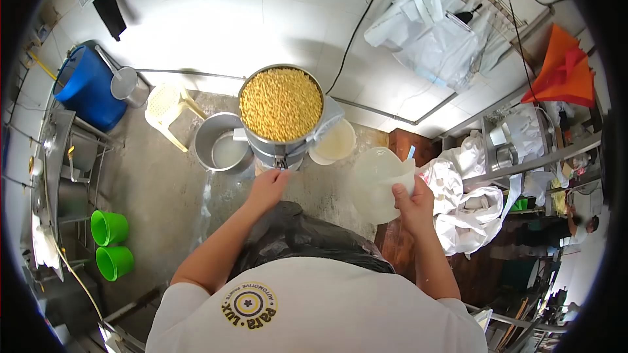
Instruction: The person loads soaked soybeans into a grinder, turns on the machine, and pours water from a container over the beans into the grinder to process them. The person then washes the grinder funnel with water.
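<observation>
My right hand (413, 204) grips the edge of a translucent whitish plastic container (379, 186), held out to the right above the floor. My left hand (269, 188) is closed at the front of a metal machine (278, 153), by a small latch-like part; what its fingers hold, if anything, is hidden. On top of the machine, a round metal hopper is full of yellow beans or grains (281, 104). A metal pot (212, 144) with pale contents stands left of the machine. To its right is a round tub (335, 142) with cream-coloured contents.
A pale yellow stool (167, 106), a blue barrel (91, 88) and a metal pot with a handle (131, 88) stand at the left. Two green buckets (110, 228) are lower left. White sacks (468, 202) and a metal rack (536, 157) are at the right. Another person (556, 232) is far right.
</observation>
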A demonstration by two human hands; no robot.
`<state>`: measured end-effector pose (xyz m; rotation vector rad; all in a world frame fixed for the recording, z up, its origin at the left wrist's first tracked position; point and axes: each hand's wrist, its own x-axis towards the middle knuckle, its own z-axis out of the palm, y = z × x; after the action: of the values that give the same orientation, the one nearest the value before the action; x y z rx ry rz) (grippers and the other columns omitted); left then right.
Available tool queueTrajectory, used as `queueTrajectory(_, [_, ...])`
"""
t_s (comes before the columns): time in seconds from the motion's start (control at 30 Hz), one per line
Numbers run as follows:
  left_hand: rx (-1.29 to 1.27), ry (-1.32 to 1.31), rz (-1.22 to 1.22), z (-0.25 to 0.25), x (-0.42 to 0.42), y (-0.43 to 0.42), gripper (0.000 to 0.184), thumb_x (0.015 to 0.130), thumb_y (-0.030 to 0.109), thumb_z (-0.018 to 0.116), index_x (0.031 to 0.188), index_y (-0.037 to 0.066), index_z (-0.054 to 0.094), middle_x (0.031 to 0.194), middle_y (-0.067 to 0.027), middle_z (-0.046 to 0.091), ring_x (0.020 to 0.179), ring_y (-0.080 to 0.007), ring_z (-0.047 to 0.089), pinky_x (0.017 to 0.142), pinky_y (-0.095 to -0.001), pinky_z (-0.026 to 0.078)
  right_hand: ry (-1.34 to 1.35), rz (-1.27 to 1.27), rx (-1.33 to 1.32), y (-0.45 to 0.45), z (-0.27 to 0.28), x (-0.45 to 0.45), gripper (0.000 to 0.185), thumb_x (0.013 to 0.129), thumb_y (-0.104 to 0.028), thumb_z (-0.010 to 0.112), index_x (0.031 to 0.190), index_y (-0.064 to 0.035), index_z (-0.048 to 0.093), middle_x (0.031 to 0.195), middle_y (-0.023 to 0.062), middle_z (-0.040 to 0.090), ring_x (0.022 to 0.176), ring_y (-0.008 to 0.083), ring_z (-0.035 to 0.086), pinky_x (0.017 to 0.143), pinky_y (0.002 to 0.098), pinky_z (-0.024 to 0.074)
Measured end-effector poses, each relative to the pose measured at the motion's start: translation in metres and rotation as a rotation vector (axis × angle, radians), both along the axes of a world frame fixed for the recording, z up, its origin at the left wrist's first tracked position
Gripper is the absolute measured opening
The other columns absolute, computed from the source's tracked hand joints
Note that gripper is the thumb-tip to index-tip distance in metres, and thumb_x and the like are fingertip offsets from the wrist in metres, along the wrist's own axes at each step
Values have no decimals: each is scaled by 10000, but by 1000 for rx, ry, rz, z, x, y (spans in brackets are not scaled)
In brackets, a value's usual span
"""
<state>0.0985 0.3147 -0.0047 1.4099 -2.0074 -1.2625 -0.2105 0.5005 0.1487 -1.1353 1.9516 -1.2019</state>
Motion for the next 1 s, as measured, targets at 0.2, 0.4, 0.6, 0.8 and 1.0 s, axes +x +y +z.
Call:
queueTrajectory(0.2, [60,193,12,36,-73,-160,438,1040,398,625,899,-15,663,799,-165,633,760,-278,615,687,-421,478,41,138,-60,-138,59,37,392,1008,-358,764,1149,6,724,961,93,746,856,142,690,759,328,559])
queueTrajectory(0.4, [274,403,2,52,-118,-250,268,1051,272,616,1060,18,701,912,-47,678,820,-153,635,696,-340,520,96,240,95,-227,97,61,410,973,-358,807,1127,12,724,900,114,740,826,151,695,750,330,561])
queueTrajectory(0.6, [417,484,-126,68,-115,-281,202,1037,181,602,1079,-1,679,948,-84,696,873,-198,684,721,-367,553,-49,219,65,-243,83,45,442,963,-381,823,1111,24,724,885,75,731,823,126,671,741,316,555])
queueTrajectory(0.8, [-444,94,-488,84,-122,-304,116,977,89,627,1079,37,612,1017,-216,673,892,-458,663,735,-530,534,-277,-47,-54,-213,33,3,530,971,-513,772,1053,10,733,831,35,692,732,110,641,654,286,511])
queueTrajectory(1.0, [-787,109,-471,128,-223,-351,267,946,151,702,1179,38,640,1178,-228,631,1055,-454,611,890,-522,512,-319,-333,29,-183,3,-26,443,973,-462,737,915,-23,728,688,15,636,635,97,615,586,282,488])
